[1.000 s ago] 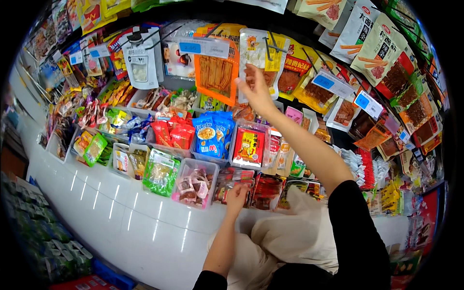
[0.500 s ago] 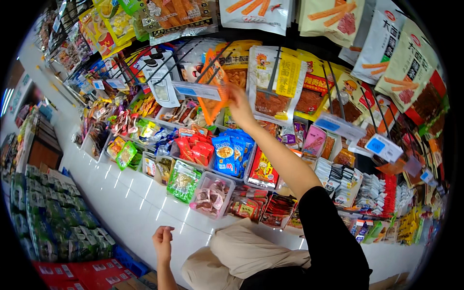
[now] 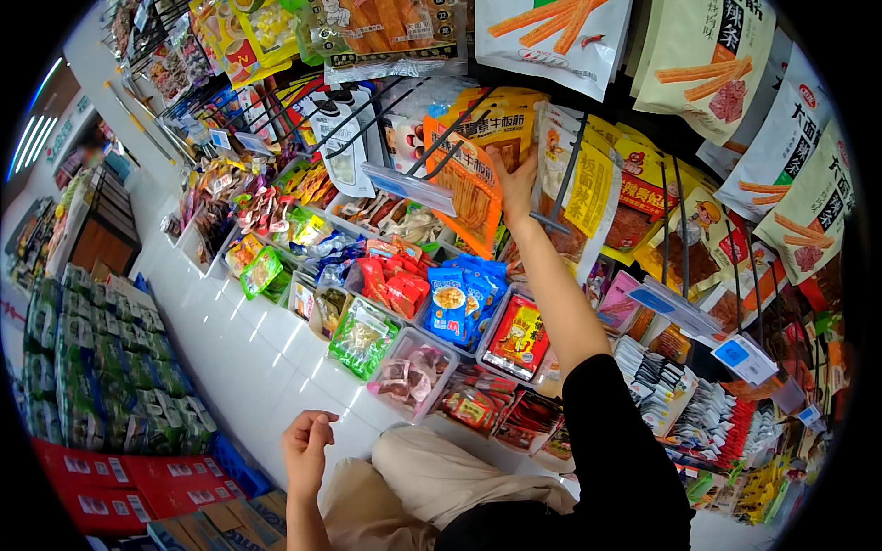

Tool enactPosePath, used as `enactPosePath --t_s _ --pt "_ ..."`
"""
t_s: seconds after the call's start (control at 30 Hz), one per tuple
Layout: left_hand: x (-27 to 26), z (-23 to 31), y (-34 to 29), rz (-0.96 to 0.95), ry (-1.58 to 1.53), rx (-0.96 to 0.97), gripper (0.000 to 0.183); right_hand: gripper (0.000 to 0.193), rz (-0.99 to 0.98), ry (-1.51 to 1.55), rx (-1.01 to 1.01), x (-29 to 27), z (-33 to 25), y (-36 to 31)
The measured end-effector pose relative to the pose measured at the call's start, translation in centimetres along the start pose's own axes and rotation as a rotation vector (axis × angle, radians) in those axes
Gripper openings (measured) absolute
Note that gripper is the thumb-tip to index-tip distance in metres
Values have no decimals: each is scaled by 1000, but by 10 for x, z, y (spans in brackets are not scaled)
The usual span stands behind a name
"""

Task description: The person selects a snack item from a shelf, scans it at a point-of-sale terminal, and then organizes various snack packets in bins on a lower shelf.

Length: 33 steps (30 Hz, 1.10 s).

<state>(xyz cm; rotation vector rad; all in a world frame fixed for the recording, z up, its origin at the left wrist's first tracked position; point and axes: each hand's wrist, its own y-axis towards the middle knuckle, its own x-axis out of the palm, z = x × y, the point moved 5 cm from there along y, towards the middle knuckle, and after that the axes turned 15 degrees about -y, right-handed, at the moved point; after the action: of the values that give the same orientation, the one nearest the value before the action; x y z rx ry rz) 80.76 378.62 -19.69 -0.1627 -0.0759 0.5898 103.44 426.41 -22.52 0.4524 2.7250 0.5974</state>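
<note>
My right hand (image 3: 518, 184) reaches up to the hanging snacks, among the metal hooks. Its thumb and a finger show apart against a yellow snack packet (image 3: 503, 118); the other fingers are partly hidden. Just left of this hand, an orange snack packet (image 3: 467, 197) hangs tilted, its front facing me, behind a clear price-tag holder (image 3: 409, 188). Right of the hand hangs a white and yellow snack packet (image 3: 588, 197). Low at the left, my left hand (image 3: 308, 445) is raised over the floor with fingers curled in, and no object shows in it.
Clear bins of small snacks line the shelf below, with blue packets (image 3: 450, 298), red packets (image 3: 395, 280) and a green packet (image 3: 361, 340). Large snack bags (image 3: 551, 37) hang above. Green bottle packs (image 3: 119, 367) and red boxes (image 3: 138, 482) stand on the left.
My right hand has moved off the orange packet's edge to the yellow packet behind it. The orange packet has turned its front more toward me. My left hand stays curled.
</note>
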Motion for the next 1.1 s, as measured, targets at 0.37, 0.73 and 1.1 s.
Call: enactPosePath --t_s 0.37,0.73,1.1 --pt "60 -13 50 -119 -149 -61 25 77 -152 302 376 -21 37 30" --pt "72 -15 48 -239 -183 -104 21 58 -276 296 131 -25 -8 -14" --pt "71 -17 34 -226 -219 -137 18 54 -366 277 191 -40 -32 -53"
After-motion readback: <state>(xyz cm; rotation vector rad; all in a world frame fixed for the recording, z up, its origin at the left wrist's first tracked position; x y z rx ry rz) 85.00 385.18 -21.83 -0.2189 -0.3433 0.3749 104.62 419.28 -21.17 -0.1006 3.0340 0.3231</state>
